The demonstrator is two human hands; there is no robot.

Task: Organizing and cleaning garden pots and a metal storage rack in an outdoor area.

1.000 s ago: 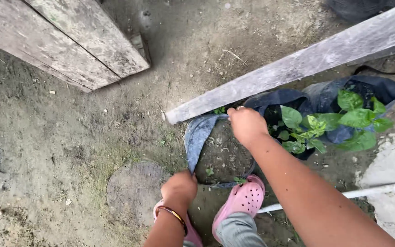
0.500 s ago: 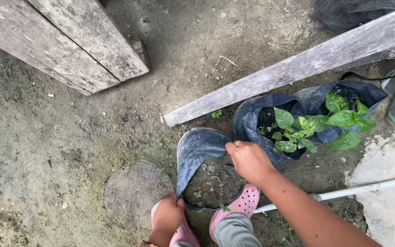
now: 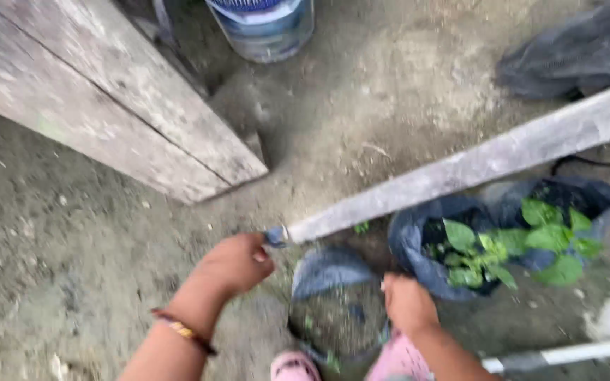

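Two hands grip one dark soil-filled grow bag (image 3: 337, 310) at lower centre of the frame. Left hand (image 3: 234, 262) has its fingers curled tight on the bag's stretched edge beside a grey plank (image 3: 460, 169). Right hand (image 3: 409, 303) is clenched on the rim's right side, beside leafy seedling bags (image 3: 418, 243).

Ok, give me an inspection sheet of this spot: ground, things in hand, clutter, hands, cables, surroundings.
Surface: bare packed dirt, blurred.
Things in hand: dark soil-filled grow bag at the person's feet.
Clutter: two more grow bags with green seedlings; dark netting.
Hands: left hand pinches a torn strip of bag; right hand grips the bag's rim.
Cables: dark cord at the right; white pipe on the ground.
Surroundings: weathered planks, a grey board, a blue-and-white bucket.
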